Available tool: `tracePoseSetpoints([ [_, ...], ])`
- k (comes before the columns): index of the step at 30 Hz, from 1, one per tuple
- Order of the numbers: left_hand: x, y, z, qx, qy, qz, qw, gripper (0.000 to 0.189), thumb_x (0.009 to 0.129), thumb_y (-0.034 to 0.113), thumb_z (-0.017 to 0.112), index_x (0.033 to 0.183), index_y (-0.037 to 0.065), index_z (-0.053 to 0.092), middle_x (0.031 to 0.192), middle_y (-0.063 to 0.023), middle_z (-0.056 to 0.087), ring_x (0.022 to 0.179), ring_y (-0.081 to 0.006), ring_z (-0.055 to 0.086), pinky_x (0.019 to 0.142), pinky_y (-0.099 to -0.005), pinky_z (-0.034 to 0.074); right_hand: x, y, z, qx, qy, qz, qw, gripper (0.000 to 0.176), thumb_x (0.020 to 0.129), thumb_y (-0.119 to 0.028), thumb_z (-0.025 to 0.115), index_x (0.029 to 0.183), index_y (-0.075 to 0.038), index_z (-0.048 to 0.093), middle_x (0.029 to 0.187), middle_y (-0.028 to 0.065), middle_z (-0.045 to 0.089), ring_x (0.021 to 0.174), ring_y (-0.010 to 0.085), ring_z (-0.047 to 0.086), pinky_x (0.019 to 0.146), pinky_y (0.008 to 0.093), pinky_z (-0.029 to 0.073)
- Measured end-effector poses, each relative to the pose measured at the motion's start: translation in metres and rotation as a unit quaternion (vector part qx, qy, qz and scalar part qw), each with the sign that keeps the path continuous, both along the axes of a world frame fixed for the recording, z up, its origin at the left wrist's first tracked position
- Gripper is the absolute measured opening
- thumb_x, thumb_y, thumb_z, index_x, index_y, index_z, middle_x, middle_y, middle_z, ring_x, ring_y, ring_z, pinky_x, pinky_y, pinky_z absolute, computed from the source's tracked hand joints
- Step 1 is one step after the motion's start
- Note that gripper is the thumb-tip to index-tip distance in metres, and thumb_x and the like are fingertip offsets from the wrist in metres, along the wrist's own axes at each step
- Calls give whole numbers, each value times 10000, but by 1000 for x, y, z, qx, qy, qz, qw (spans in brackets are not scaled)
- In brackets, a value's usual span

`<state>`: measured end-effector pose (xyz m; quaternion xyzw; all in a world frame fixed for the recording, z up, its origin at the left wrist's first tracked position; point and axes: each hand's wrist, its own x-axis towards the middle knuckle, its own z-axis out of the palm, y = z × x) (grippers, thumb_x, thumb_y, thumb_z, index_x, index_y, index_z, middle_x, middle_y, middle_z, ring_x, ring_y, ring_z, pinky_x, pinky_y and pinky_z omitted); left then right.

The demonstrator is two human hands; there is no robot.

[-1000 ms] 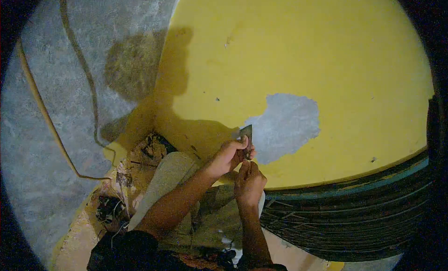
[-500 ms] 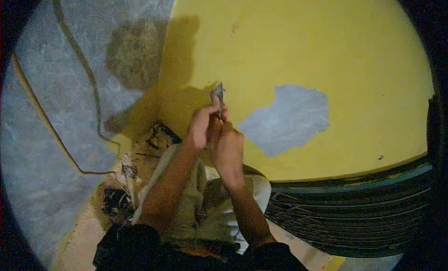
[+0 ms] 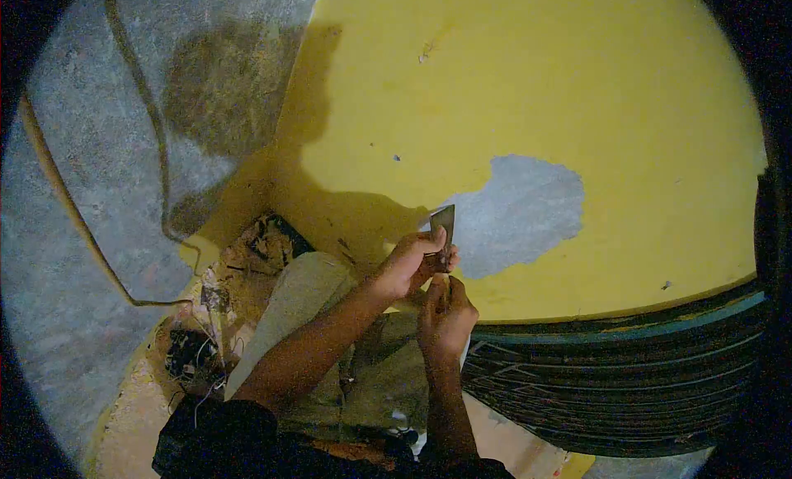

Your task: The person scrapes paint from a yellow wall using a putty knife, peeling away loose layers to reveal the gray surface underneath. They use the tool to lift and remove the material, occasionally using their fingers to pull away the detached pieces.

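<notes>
A dark flat-bladed scraper [image 3: 444, 221] points up and away from me, its wide end over the edge of a bare grey patch [image 3: 528, 207] in the yellow surface [image 3: 627, 108]. My left hand [image 3: 412, 260] is closed around the blade, with the thumb lying on its face. Just below, my right hand [image 3: 448, 318] grips the narrow handle end, mostly hidden by the fingers. Both hands are close together and appear held above the surface.
A brown cable or thin pipe [image 3: 78, 211] crosses the grey rough surface [image 3: 74, 339] at left. Beside my knee lie a dark cluttered object [image 3: 276, 231] and a black item with loose wires [image 3: 190, 353]. Dark ridged material [image 3: 619, 376] borders the yellow at lower right.
Both hands and the scraper have moved right and down toward the grey patch. The blade shows more clearly between my left thumb and fingers; both hands still hold it.
</notes>
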<state>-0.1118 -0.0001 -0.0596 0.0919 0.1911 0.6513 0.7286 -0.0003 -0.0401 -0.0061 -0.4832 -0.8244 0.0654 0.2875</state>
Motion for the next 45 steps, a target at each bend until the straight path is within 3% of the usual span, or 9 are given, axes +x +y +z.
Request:
tracePoseSetpoints([
  [20,5,12,-32,-16,59,129,990,237,919,271,596,913,35,580,829,-51,626,752,-141,592,673,-304,487,17,8,-16,-142,54,-9,988,335,937,-278,543,928,49,614,652,150,604,568,177,560,537,348,433],
  [26,-70,-11,-8,59,309,382,869,141,892,171,612,958,46,612,853,-31,641,803,-152,617,729,-287,488,28,27,-15,-201,18,39,979,408,959,-326,497,1019,66,592,811,211,630,709,256,596,689,365,471],
  [32,-94,-4,-54,37,633,497,592,186,758,194,736,850,41,684,826,-115,681,809,-277,638,776,-337,474,10,96,-88,-147,-220,189,946,419,932,-346,533,1087,39,586,950,284,616,912,451,577,804,424,462],
  [33,-98,-1,-59,35,634,500,589,186,758,194,736,850,41,684,826,-115,681,809,-277,638,776,-337,474,-14,82,-50,-208,17,265,941,374,933,-329,524,1042,23,591,945,287,610,958,456,565,809,463,459],
  [35,-98,1,-74,-21,509,414,754,197,759,193,738,861,37,677,779,-98,671,780,-267,635,763,-331,470,-6,100,-79,-162,-103,251,949,352,936,-313,520,1030,19,589,925,273,615,920,456,577,790,482,465],
  [38,-100,3,-72,-44,610,461,642,187,774,182,727,860,26,669,724,-67,657,710,-217,621,701,-328,470,-21,84,-49,-178,-85,197,960,328,934,-300,516,1018,9,587,914,243,627,822,435,606,726,500,487],
  [40,-104,7,-77,-33,546,445,709,189,786,182,719,859,16,664,720,-61,654,686,-190,607,677,-320,466,-23,82,-55,-244,27,173,954,326,929,-303,517,1018,4,585,925,227,634,763,414,624,681,500,502],
  [42,-104,8,-78,-18,478,420,771,192,797,182,711,857,7,659,717,-56,651,662,-164,593,653,-312,462,-8,97,-119,-55,-379,205,901,311,922,-294,511,997,-2,585,929,197,646,640,346,636,558,445,516],
  [45,-106,7,-72,15,392,472,790,192,813,181,701,862,0,656,722,-58,652,661,-134,579,641,-286,455,-18,44,-98,245,-277,273,888,282,904,-285,520,969,-17,582,869,169,644,632,280,642,504,396,507],
])
